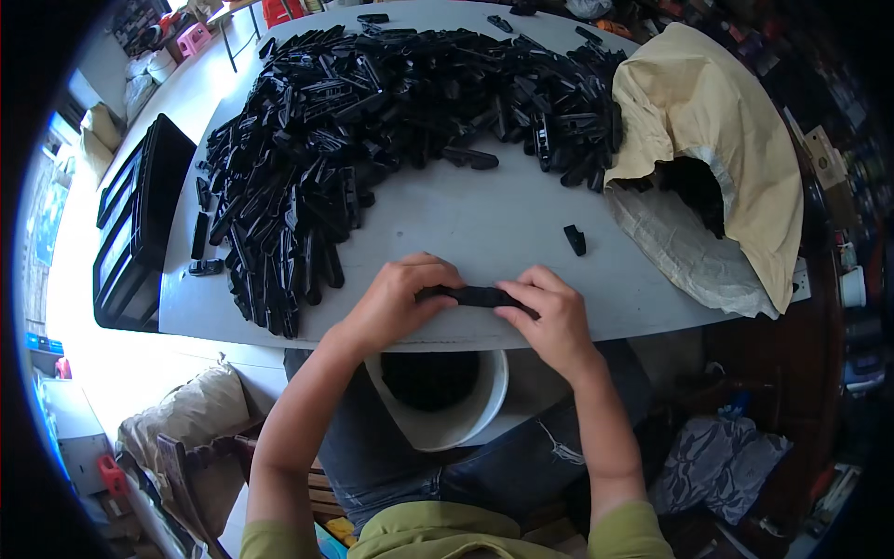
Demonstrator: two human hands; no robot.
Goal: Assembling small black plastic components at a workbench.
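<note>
Apparently the step in hand is two-handed work on a single black piece (478,296), which is held level just above the near edge of the table, its long side running from one hand to the other. The left hand (407,293) has its fingers curled over one end, with the thumb pressing from the near side, and the right hand (553,312) pinches the other end between thumb and fingertips. Both grips are closed down to the thickness of the piece, leaving its middle bare between them; whether it is one part or two joined ones cannot be told, as the fingers cover its ends. The next move, I would judge, calls for a firm pinch at both ends and an even push or turn along the length, without either end slipping. Just beyond the right hand, one short black part (575,240) lies alone on the grey table (447,224). Farther out, a large pile of black parts (391,93) curves round the far and left sides of the tabletop. A tan bag (717,112) sits at the right, its dark mouth open toward the hands, and a black crate (140,233) stands beside the table's left edge. Below the hands, between the knees, is a white bucket (501,384) with something dark inside.
</note>
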